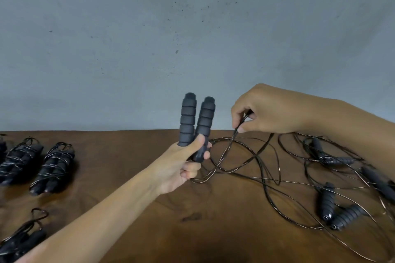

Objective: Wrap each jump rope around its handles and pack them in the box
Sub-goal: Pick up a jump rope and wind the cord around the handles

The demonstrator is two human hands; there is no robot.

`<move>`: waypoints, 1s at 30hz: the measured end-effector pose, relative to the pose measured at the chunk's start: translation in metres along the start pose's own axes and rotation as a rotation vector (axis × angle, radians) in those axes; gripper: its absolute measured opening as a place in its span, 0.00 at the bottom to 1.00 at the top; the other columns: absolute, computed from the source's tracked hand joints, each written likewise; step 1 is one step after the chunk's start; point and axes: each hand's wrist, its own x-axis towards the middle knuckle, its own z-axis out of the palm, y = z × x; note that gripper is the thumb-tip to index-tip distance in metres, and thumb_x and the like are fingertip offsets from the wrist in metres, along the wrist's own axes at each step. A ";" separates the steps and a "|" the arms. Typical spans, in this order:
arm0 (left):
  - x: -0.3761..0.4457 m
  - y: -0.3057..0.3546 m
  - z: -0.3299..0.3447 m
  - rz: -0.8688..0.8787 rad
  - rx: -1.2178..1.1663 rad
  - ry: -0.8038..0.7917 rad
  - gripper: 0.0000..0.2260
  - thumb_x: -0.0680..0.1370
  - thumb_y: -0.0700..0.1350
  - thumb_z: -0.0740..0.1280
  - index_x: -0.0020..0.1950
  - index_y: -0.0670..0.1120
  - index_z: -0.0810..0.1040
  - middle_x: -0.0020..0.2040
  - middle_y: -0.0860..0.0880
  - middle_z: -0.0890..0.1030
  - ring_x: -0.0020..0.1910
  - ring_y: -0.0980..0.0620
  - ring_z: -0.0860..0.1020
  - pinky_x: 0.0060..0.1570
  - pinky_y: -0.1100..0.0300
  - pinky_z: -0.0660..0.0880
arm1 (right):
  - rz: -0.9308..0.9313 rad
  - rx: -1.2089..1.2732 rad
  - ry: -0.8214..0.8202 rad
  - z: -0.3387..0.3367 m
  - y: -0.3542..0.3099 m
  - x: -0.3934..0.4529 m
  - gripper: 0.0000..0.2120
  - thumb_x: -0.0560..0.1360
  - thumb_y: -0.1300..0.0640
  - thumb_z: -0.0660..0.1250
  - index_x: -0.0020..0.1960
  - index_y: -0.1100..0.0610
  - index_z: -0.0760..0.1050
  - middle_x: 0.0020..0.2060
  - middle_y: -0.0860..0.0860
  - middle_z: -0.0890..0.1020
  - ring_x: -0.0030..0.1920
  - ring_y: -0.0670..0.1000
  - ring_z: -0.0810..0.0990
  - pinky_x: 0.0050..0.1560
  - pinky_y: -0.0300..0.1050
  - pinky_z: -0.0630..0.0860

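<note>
My left hand [183,166] grips the lower ends of two dark ribbed foam handles [195,121], held upright and side by side above the table. My right hand [263,113] pinches the thin black rope [239,126] of that jump rope, just right of the handles. From the pinch the rope [245,160] falls in loose loops onto the wood. No box is in view.
Wrapped jump-rope bundles lie at the left [53,168], [17,160] and front left [21,239]. Unwrapped handles [333,209], [333,159] sit in tangled rope at the right. The brown wooden table [192,220] meets a grey wall [171,38] behind.
</note>
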 end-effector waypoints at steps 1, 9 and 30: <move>-0.002 0.002 -0.002 -0.005 -0.013 -0.004 0.25 0.74 0.60 0.71 0.60 0.42 0.78 0.42 0.49 0.77 0.28 0.57 0.55 0.29 0.62 0.51 | 0.021 -0.034 -0.008 0.002 0.003 -0.001 0.04 0.76 0.58 0.75 0.45 0.49 0.84 0.34 0.34 0.78 0.42 0.30 0.75 0.40 0.26 0.67; -0.005 -0.006 0.016 0.013 0.084 -0.091 0.30 0.71 0.65 0.73 0.61 0.43 0.78 0.43 0.48 0.77 0.29 0.56 0.56 0.31 0.60 0.52 | 0.065 -0.156 0.129 0.018 0.004 0.007 0.02 0.78 0.56 0.72 0.49 0.49 0.82 0.46 0.44 0.84 0.49 0.48 0.80 0.52 0.51 0.78; 0.000 -0.015 0.033 -0.013 0.328 0.028 0.29 0.73 0.61 0.78 0.62 0.41 0.79 0.44 0.48 0.79 0.28 0.55 0.61 0.28 0.66 0.62 | -0.222 -0.124 0.269 0.027 -0.011 0.015 0.04 0.75 0.63 0.71 0.46 0.57 0.84 0.43 0.49 0.84 0.46 0.50 0.78 0.47 0.48 0.77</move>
